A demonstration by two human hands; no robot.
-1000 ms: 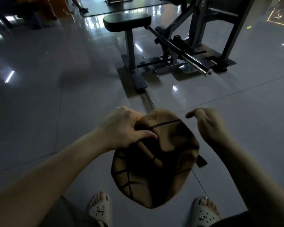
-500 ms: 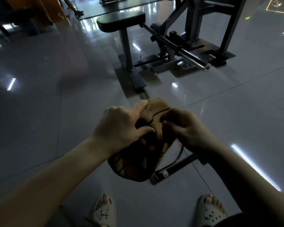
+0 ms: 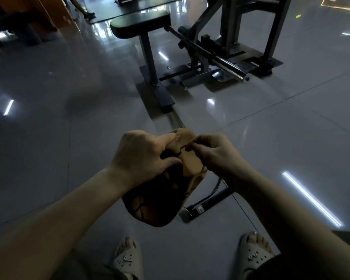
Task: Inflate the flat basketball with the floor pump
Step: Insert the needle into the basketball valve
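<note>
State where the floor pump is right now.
In the head view, the pump lies flat on the floor, just right of the flat basketball, beneath the right hand.

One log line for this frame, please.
left grip holds flat basketball | right grip pinches at its top fold | floor pump lies on floor below | not yet inflated

A dim room with a glossy grey tiled floor (image 3: 49, 138) mirroring strip lights (image 3: 309, 197). A dark gym machine (image 3: 228, 37) with a padded seat (image 3: 139, 23) and a chrome bar (image 3: 230, 69) stands beyond.
</note>
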